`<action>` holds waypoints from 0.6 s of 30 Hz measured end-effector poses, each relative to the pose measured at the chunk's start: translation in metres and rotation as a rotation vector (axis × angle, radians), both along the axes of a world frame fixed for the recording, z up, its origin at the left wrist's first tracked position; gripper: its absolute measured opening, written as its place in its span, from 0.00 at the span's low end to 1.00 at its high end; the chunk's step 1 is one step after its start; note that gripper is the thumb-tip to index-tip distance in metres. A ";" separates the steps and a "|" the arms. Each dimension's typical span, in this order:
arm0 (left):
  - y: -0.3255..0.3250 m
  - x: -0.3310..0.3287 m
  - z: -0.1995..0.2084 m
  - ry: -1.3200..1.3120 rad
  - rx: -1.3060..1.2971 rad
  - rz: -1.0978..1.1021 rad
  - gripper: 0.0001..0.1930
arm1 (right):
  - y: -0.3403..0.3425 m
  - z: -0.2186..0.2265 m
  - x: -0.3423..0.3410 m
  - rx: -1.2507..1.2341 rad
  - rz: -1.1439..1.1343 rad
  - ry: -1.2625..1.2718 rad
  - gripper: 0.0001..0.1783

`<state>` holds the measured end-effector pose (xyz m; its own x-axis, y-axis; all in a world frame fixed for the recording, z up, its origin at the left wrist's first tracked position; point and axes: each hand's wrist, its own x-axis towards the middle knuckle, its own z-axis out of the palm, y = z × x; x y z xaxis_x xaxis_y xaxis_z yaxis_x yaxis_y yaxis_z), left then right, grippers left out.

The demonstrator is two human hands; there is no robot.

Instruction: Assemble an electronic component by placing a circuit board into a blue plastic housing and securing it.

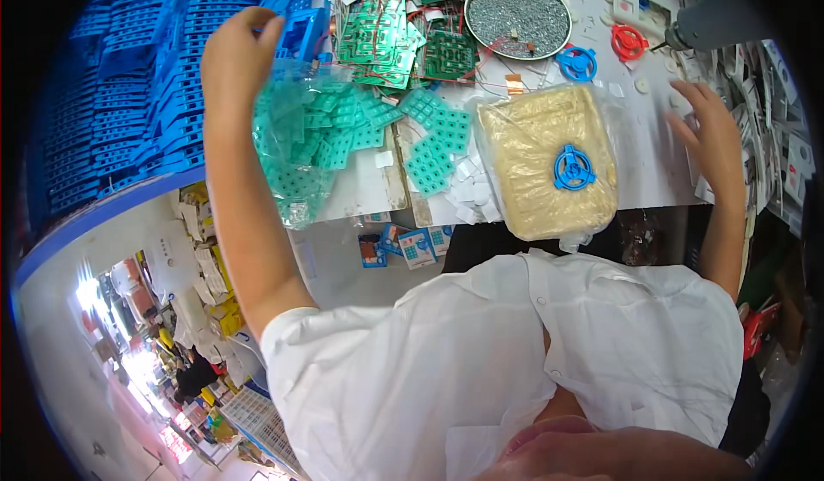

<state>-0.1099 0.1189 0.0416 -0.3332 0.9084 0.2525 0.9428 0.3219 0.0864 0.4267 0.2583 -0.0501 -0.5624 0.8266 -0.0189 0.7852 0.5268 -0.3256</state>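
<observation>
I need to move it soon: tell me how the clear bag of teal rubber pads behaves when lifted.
The clear bag looks floppy: it sags below the left hand that pinches its top. Probably light, since one hand holds it up. The thin shiny plastic may be slippery, and loose pads could shift inside.

I see my left hand [236,56] raised, pinching the top of a clear plastic bag [296,151] filled with teal keypad sheets. My right hand [714,129] rests open, fingers spread, on the white worktop [652,159]. Between them lies a clear bag of beige parts [545,159] with a blue wheel [573,168] on top. Green circuit boards [403,30] and a round metal tray [518,16] sit farther back.
</observation>
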 end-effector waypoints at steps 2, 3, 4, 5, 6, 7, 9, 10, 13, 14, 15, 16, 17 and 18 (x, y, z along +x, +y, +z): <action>0.034 -0.067 -0.016 0.187 -0.184 0.084 0.21 | -0.015 0.009 0.019 0.022 0.011 -0.114 0.32; 0.050 -0.076 -0.029 0.306 -0.187 0.101 0.23 | -0.019 0.011 0.027 0.030 0.007 -0.172 0.35; 0.063 -0.081 -0.039 0.421 -0.186 0.110 0.25 | -0.022 0.005 0.033 0.059 -0.002 -0.148 0.37; 0.074 -0.085 -0.049 0.414 -0.257 0.116 0.26 | -0.026 -0.007 0.037 0.090 -0.016 -0.129 0.38; 0.084 -0.091 -0.060 0.403 -0.327 0.116 0.27 | -0.030 -0.018 0.044 0.122 -0.033 -0.118 0.40; 0.098 -0.099 -0.064 0.395 -0.397 0.114 0.28 | -0.029 -0.025 0.045 0.139 -0.044 -0.088 0.38; 0.124 -0.138 -0.076 0.352 -0.454 0.155 0.21 | -0.026 -0.032 0.052 0.119 -0.088 -0.047 0.36; 0.122 -0.181 -0.080 0.395 -0.328 0.149 0.18 | -0.025 -0.031 0.051 0.124 -0.099 -0.008 0.34; 0.121 -0.238 -0.036 0.311 -0.130 0.287 0.18 | -0.021 -0.027 0.057 0.249 -0.132 0.131 0.29; 0.111 -0.233 -0.016 0.063 0.010 0.279 0.20 | -0.021 -0.023 0.052 0.232 -0.158 0.149 0.28; 0.086 -0.237 0.008 -0.175 0.144 0.288 0.21 | -0.018 -0.021 0.044 0.214 -0.166 0.183 0.27; 0.066 -0.238 0.024 -0.417 0.274 0.289 0.22 | -0.018 -0.024 0.040 0.246 -0.147 0.160 0.27; 0.058 -0.224 0.030 -0.475 0.388 0.170 0.22 | -0.020 -0.029 0.041 0.281 -0.142 0.135 0.27; 0.049 -0.167 0.040 -0.467 0.450 0.052 0.24 | -0.021 -0.035 0.042 0.309 -0.133 0.113 0.26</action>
